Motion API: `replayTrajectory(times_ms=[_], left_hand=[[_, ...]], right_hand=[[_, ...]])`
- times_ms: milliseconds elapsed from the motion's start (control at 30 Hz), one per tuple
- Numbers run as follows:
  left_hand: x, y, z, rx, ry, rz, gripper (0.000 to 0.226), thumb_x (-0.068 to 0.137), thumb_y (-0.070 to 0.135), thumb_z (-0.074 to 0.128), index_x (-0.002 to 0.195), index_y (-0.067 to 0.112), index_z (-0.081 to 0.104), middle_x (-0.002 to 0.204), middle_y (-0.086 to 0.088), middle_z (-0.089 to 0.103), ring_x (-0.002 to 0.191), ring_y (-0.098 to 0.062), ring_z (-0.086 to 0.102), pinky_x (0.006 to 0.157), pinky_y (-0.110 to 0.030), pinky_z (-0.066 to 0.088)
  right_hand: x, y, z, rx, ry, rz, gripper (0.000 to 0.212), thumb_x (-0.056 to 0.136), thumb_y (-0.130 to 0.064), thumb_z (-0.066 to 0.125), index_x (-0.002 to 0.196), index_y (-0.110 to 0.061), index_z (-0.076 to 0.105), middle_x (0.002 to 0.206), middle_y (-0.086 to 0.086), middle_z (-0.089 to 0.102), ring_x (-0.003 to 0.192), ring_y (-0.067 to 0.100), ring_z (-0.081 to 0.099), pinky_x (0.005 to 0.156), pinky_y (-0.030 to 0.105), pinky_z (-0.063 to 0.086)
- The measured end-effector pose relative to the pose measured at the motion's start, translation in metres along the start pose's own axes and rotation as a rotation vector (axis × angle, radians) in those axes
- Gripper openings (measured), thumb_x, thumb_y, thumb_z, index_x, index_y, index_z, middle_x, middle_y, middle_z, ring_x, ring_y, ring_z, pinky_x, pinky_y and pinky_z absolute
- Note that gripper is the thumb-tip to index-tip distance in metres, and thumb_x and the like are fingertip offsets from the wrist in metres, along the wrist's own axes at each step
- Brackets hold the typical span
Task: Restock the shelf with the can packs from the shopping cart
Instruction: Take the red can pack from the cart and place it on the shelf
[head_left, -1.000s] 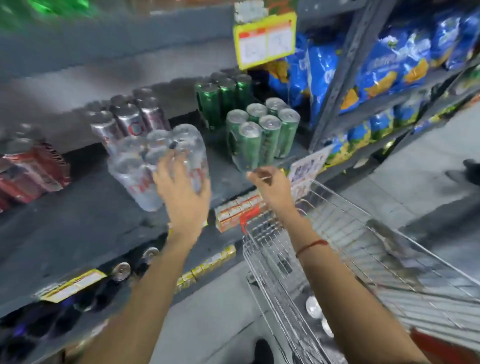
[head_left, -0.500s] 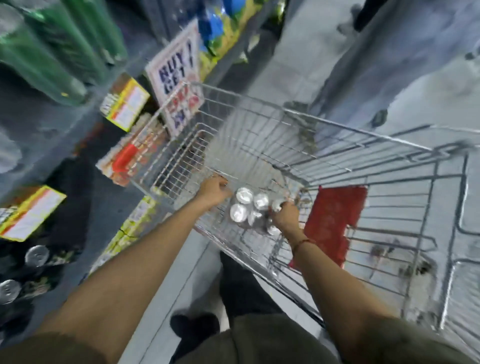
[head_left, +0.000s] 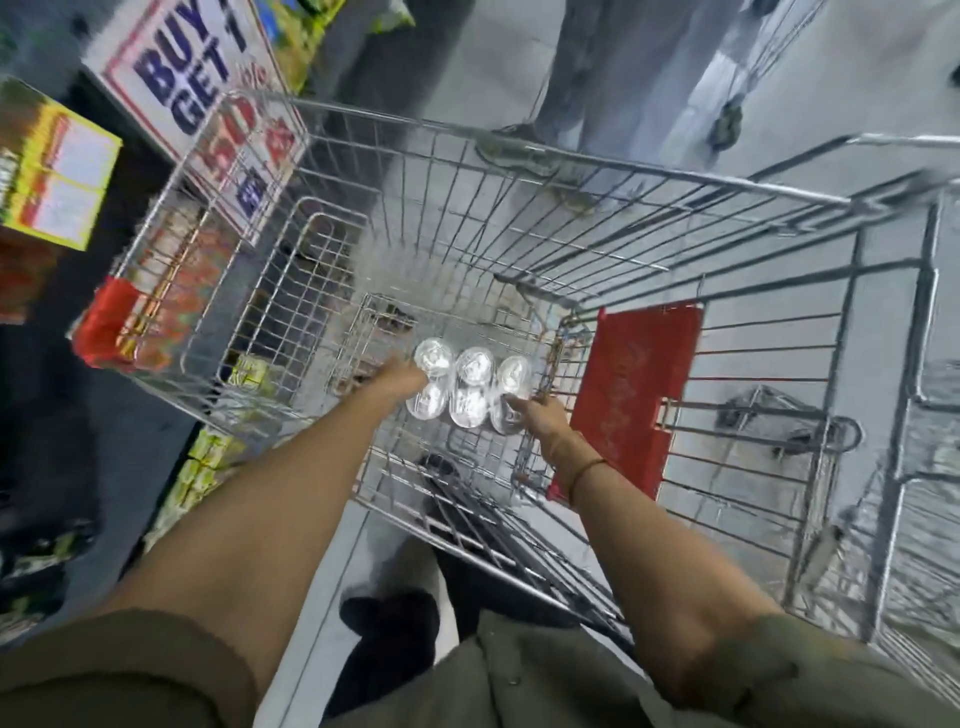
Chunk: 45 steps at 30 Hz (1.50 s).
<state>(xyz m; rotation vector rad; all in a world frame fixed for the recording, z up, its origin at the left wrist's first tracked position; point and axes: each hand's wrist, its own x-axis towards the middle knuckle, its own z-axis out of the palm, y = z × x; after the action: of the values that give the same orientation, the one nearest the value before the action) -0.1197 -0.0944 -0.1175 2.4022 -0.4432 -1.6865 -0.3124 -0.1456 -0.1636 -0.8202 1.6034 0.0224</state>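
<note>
A six-pack of silver cans (head_left: 470, 387) stands on the floor of the wire shopping cart (head_left: 519, 150), seen from above by its lids. My left hand (head_left: 397, 382) is pressed against the pack's left side. My right hand (head_left: 540, 418) grips its right side, with the fingers on the near-right can. Both arms reach down over the cart's near rim. The shelf (head_left: 47, 389) runs along the left edge, blurred and dark; its can rows are out of view.
A red plastic seat flap (head_left: 634, 395) hangs on the cart's right wall. A "buy 1 get 1" sign (head_left: 202, 88) and a yellow price label (head_left: 52, 166) jut from the shelf. Another person's legs (head_left: 597, 78) stand beyond the cart. A second cart (head_left: 909, 467) is at right.
A second ago my left hand held a silver pack on the shelf. I have since turned down to the cart, and both hands have closed in on the pack there.
</note>
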Motion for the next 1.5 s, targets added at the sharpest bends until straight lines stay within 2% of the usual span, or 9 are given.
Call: replayTrajectory(times_ms=[67,167,367,533,700,867,1100,1233,1500], left_hand=[[-0.004,0.001,-0.005,-0.148,-0.047,-0.027,0.058,0.092,0.009,0.049,0.146,0.009,0.026,0.141,-0.018,0.044,0.124,-0.031,0.048,0.099,-0.034,0.048],[-0.014,0.007,-0.022,-0.283,-0.061,-0.034,0.040,0.091,0.007,0.052,0.130,-0.002,0.047,0.091,-0.010,0.062,0.078,-0.018,0.060,0.054,-0.018,0.055],[-0.067,0.003,-0.089,-0.369,0.098,0.095,0.054,0.078,0.030,0.072,0.120,0.000,0.055,0.126,-0.017,0.062,0.111,-0.028,0.062,0.088,-0.033,0.054],[-0.143,-0.018,-0.151,-0.515,0.328,0.231,0.054,0.074,0.034,0.075,0.116,0.004,0.060,0.117,-0.015,0.066,0.094,-0.020,0.065,0.076,-0.028,0.053],[-0.237,-0.073,-0.205,-0.649,0.551,0.331,0.023,0.078,0.027,0.072,0.066,0.011,0.060,0.038,0.002,0.049,0.029,-0.006,0.042,0.033,-0.015,0.031],[-0.310,-0.163,-0.235,-0.862,0.729,0.356,0.019,0.080,0.017,0.071,0.095,0.010,0.061,0.076,-0.007,0.057,0.057,-0.014,0.054,0.047,-0.017,0.043],[-0.387,-0.314,-0.250,-1.117,0.947,0.255,0.026,0.077,0.012,0.073,0.060,0.019,0.055,0.057,0.002,0.060,0.028,0.005,0.052,0.031,-0.007,0.040],[-0.417,-0.388,-0.250,-1.207,1.073,0.195,0.022,0.077,0.010,0.072,0.064,0.019,0.057,0.044,0.011,0.063,0.033,0.004,0.056,0.032,-0.009,0.042],[-0.431,-0.480,-0.260,-1.332,1.197,0.096,0.009,0.077,0.004,0.071,0.080,0.006,0.063,0.080,-0.008,0.062,0.061,-0.014,0.057,0.055,-0.027,0.046]], right_hand=[[-0.004,-0.005,-0.001,0.017,-0.001,0.009,0.030,0.084,-0.016,0.067,0.102,0.008,0.061,0.114,0.017,0.062,0.091,0.024,0.060,0.090,0.033,0.045],[-0.013,-0.022,0.001,0.022,0.034,-0.048,0.036,0.078,-0.018,0.074,0.102,0.006,0.062,0.107,0.017,0.064,0.097,0.028,0.060,0.084,0.035,0.049],[-0.076,-0.092,0.011,0.082,0.018,-0.365,0.038,0.064,-0.024,0.084,0.082,-0.008,0.054,0.082,0.008,0.057,0.074,0.018,0.053,0.067,0.027,0.043],[-0.163,-0.156,0.042,0.081,-0.062,-0.644,0.033,0.065,-0.017,0.084,0.081,-0.007,0.056,0.074,0.005,0.052,0.064,0.013,0.048,0.051,0.016,0.040],[-0.252,-0.189,0.101,0.027,-0.257,-0.808,0.039,0.066,-0.014,0.083,0.084,0.012,0.060,0.076,0.015,0.056,0.068,0.019,0.049,0.052,0.020,0.038],[-0.329,-0.175,0.185,-0.043,-0.509,-0.874,0.051,0.065,-0.016,0.084,0.094,0.018,0.060,0.085,0.017,0.060,0.078,0.024,0.057,0.072,0.043,0.049],[-0.411,-0.113,0.310,-0.283,-0.802,-0.888,0.042,0.067,-0.024,0.083,0.093,0.001,0.061,0.098,0.014,0.070,0.084,0.021,0.066,0.075,0.034,0.051],[-0.452,-0.077,0.374,-0.415,-0.960,-0.927,0.013,0.071,-0.020,0.081,0.075,-0.014,0.070,0.069,-0.004,0.074,0.063,0.005,0.068,0.061,0.017,0.053],[-0.493,-0.029,0.480,-0.581,-0.936,-0.950,0.039,0.062,-0.032,0.085,0.081,-0.004,0.065,0.093,0.015,0.074,0.091,0.026,0.069,0.076,0.033,0.051]])
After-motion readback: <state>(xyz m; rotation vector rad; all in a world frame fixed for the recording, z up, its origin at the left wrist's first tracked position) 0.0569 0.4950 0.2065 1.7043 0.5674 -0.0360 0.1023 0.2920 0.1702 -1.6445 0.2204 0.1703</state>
